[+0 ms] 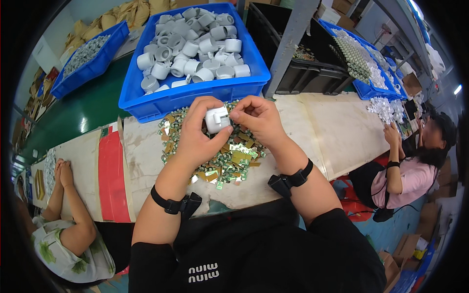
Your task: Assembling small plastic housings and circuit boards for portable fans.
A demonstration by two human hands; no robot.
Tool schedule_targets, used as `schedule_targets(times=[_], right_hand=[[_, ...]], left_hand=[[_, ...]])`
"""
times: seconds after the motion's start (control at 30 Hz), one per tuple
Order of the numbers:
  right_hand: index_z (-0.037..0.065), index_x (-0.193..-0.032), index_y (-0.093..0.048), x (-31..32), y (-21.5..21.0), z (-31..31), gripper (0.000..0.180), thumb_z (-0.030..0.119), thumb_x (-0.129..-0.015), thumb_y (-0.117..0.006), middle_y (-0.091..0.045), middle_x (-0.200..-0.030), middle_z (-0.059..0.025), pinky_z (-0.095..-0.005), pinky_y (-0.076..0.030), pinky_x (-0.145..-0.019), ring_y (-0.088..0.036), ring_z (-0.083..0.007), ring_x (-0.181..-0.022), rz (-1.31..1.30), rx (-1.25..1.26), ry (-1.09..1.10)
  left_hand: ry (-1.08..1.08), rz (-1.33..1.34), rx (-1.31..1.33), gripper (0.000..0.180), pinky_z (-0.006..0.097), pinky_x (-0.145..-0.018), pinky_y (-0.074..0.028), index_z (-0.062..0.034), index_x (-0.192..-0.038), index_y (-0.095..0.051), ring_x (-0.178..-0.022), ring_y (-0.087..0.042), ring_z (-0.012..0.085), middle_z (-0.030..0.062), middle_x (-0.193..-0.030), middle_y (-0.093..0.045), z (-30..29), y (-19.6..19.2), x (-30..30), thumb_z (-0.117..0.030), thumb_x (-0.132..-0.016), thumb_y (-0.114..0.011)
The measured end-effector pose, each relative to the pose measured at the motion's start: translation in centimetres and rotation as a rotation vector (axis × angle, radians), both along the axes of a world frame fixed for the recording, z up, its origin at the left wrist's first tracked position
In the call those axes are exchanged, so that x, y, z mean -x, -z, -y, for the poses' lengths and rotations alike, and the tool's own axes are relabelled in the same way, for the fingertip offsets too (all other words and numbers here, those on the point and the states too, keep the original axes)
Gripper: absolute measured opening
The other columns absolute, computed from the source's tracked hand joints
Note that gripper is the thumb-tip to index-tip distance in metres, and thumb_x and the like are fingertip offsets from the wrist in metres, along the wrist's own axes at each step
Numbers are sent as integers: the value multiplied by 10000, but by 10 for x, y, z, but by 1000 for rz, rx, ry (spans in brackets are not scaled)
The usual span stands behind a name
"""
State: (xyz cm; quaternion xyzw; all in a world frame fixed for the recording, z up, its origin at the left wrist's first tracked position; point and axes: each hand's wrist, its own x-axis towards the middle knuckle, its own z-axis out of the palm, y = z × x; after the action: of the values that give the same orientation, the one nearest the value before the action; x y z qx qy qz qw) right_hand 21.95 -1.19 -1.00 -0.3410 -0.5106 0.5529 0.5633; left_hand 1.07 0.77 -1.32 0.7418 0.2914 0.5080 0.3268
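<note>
My left hand [195,134] grips a small white plastic housing [216,120] above a heap of small green and gold circuit boards [229,163]. My right hand [259,117] pinches at the housing's right side with thumb and forefinger, touching it; whether a board is between the fingers I cannot tell. Both wrists carry black straps. The heap lies on the worn pale bench top [332,132] right under both hands.
A blue bin [161,100] full of white plastic housings stands just behind the heap. Another blue bin [83,63] sits far left, more bins [371,88] far right. One person [415,171] works at the right, another person's arms [63,195] rest at the left.
</note>
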Motion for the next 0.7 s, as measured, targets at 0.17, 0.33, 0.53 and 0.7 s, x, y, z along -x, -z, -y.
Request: schedule_targets(times=[0.17, 0.33, 0.53, 0.7], right_hand=[[42, -1020, -742, 5, -1, 3, 124, 121, -979, -828, -746, -937, -23, -220, -508, -649, -639, -56, -758, 3, -33, 33], [27, -1042, -743, 3, -2, 2, 134, 143, -1003, -800, -743, -911, -42, -225, -506, -627, -633, -69, -716, 27, 1, 66], [18, -1054, -740, 1, -1, 2, 145, 154, -1017, -772, -753, -898, -61, -226, -500, -625, -625, -78, -675, 42, 3, 77], [12, -1084, -737, -2, 4, -2, 148, 150, -1030, -739, -770, -913, -87, -230, -496, -628, -627, -94, -659, -44, 65, 21]], left_hand=[[-10, -11, -24, 474, 406, -950, -545, -42, -1212, -650, -1110, -678, 313, 138, -1215, -654, 2, -2, 2, -85, -786, -855], [9, -66, 9, 479, 360, -996, -545, -33, -1277, -621, -1181, -647, 226, 115, -1322, -603, 4, -5, 4, -20, -841, -820], [-11, -83, -2, 475, 361, -984, -548, -34, -1266, -623, -1163, -654, 224, 112, -1302, -611, 4, -7, 2, -15, -837, -825], [-50, -21, 50, 470, 410, -928, -557, -42, -1219, -651, -1085, -690, 319, 138, -1209, -658, 8, -9, 0, -93, -797, -852]])
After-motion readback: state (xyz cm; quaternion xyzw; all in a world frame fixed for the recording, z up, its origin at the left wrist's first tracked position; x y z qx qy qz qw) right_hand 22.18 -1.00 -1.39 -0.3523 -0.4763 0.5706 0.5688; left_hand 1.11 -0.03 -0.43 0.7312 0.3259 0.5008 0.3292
